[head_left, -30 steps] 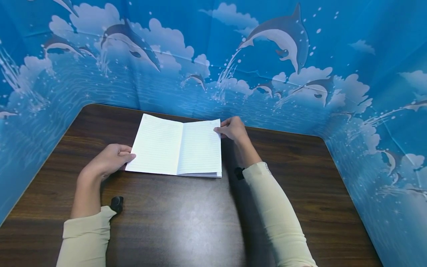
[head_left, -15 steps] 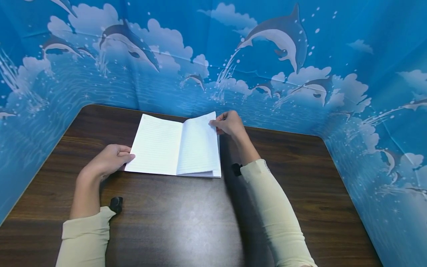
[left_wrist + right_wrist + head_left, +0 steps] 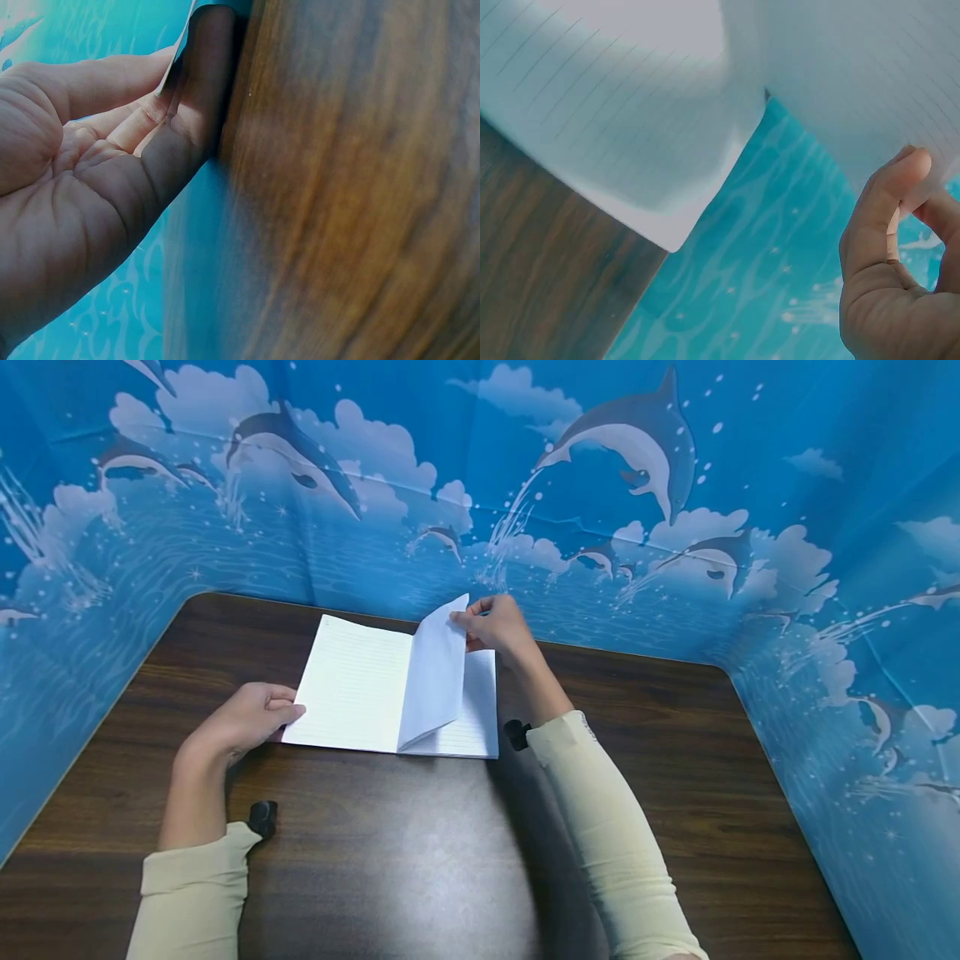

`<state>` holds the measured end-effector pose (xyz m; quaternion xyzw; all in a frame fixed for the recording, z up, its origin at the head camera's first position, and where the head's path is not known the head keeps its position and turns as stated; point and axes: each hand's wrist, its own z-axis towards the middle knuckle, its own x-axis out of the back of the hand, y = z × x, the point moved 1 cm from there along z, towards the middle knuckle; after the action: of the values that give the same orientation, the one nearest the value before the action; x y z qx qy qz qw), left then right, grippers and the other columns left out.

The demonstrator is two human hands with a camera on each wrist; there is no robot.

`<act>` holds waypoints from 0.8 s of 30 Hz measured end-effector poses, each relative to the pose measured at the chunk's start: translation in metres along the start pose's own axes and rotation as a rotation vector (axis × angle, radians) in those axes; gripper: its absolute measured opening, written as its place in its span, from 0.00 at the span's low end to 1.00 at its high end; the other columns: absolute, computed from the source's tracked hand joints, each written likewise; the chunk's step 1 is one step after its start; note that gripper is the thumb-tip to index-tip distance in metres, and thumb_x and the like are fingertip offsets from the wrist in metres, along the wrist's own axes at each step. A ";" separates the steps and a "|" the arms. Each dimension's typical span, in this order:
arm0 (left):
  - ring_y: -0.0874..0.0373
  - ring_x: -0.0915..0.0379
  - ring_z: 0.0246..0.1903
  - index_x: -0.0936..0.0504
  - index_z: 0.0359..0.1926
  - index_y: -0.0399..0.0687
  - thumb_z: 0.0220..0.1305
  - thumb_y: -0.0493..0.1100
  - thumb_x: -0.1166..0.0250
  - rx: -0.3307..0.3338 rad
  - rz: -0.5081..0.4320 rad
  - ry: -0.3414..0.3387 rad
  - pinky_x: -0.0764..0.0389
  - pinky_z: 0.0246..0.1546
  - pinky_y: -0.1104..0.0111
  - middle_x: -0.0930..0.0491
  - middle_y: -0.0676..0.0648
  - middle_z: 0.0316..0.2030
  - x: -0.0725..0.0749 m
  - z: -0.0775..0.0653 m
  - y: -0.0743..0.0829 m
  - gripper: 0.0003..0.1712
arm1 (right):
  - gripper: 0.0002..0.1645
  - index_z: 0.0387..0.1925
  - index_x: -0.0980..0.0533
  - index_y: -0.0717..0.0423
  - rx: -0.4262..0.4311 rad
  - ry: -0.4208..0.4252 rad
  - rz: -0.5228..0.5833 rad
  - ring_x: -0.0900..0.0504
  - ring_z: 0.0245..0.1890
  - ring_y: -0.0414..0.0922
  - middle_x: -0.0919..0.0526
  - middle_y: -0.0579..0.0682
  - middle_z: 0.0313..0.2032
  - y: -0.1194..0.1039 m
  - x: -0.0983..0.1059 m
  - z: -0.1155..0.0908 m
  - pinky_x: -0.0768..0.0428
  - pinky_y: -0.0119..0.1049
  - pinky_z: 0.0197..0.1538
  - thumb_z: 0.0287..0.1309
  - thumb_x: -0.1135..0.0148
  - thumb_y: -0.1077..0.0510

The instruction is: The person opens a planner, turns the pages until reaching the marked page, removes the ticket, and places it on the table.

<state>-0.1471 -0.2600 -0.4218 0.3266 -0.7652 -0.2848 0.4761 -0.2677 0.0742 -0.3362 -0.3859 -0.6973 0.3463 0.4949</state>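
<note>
An open notebook [image 3: 348, 685] with lined white pages lies near the table's far edge in the head view. My left hand [image 3: 243, 720] holds its left edge, the thumb on top and the other fingers underneath. My right hand [image 3: 497, 625] pinches the upper outer corner of a right-hand page [image 3: 437, 672] between thumb and fingers. That page stands raised and curved, partly turned toward the spine, and uncovers the lined sheet [image 3: 477, 710] beneath. In the right wrist view the lifted page [image 3: 840, 67] slopes up to the pinching hand [image 3: 892, 277].
The dark wood-grain table [image 3: 360, 843] carries the notebook, and its far edge runs just behind it. A blue dolphin-print cloth [image 3: 480, 485] hangs around the back and sides. Black wrist cameras [image 3: 262, 820] sit at both sleeve cuffs.
My right hand has moved left and slightly upward, lifting the page's corner off the sheets below and bending it toward the spine. The left hand has stayed at the notebook's left edge.
</note>
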 end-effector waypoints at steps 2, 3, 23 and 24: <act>0.48 0.28 0.43 0.30 0.71 0.23 0.84 0.42 0.46 -0.003 -0.006 -0.005 0.27 0.48 0.56 0.25 0.48 0.28 -0.001 0.000 -0.001 0.27 | 0.14 0.39 0.21 0.61 0.004 -0.009 0.006 0.15 0.24 0.41 0.19 0.58 0.42 -0.004 -0.003 0.000 0.10 0.47 0.49 0.75 0.33 0.52; 0.49 0.28 0.42 0.30 0.70 0.23 0.84 0.42 0.46 -0.007 -0.008 -0.006 0.27 0.47 0.56 0.26 0.49 0.27 -0.001 0.000 -0.001 0.27 | 0.14 0.39 0.21 0.61 0.004 -0.011 0.008 0.15 0.24 0.41 0.19 0.58 0.42 -0.006 -0.005 0.000 0.09 0.44 0.45 0.75 0.33 0.52; 0.53 0.31 0.34 0.31 0.71 0.22 0.84 0.40 0.46 -0.008 -0.037 -0.006 0.28 0.40 0.61 0.29 0.51 0.23 -0.001 -0.002 0.000 0.27 | 0.21 0.30 0.20 0.60 0.158 0.027 -0.236 0.10 0.29 0.49 0.14 0.63 0.44 -0.019 -0.018 -0.007 0.11 0.53 0.52 0.81 0.40 0.52; 0.53 0.31 0.33 0.31 0.71 0.22 0.84 0.41 0.46 -0.008 -0.036 -0.005 0.28 0.40 0.61 0.29 0.51 0.23 -0.001 -0.002 0.000 0.27 | 0.22 0.30 0.19 0.60 0.165 0.033 -0.254 0.10 0.31 0.51 0.13 0.63 0.45 -0.020 -0.018 -0.007 0.11 0.52 0.52 0.81 0.41 0.51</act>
<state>-0.1452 -0.2598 -0.4218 0.3378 -0.7592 -0.2974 0.4701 -0.2607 0.0499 -0.3248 -0.2581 -0.7014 0.3305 0.5763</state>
